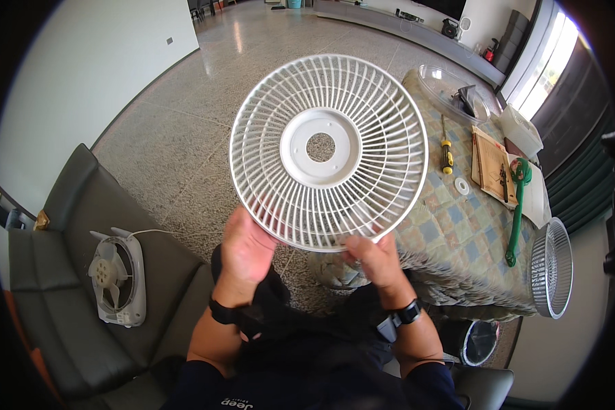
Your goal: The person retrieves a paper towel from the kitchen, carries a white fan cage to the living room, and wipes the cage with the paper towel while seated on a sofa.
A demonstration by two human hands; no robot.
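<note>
A round white plastic fan grille (pixel 292 174) with a ring-shaped hub is held up in front of me. My right hand (pixel 371 253) grips its lower right rim, thumb on the near side. Against the lower left rim rests my left hand (pixel 248 246), its fingers partly behind the ribs; whether they grip the rim is unclear. On the sofa to the left lies a white fan body (pixel 136 287) with pale blades (pixel 105 274) and a cord. The cloth-covered table at the right bears a yellow and black screwdriver (pixel 447 156) and a white plastic ring (pixel 461 186).
A dark leather sofa (pixel 51 323) stands left. On the patterned cloth (pixel 441 225) are a clear tray (pixel 435 84), a white basket (pixel 523 134), papers (pixel 492 159) and a green-wrapped long object (pixel 516 220). A grey round grille (pixel 553 271) stands at the table's right edge, a bin (pixel 479 343) below.
</note>
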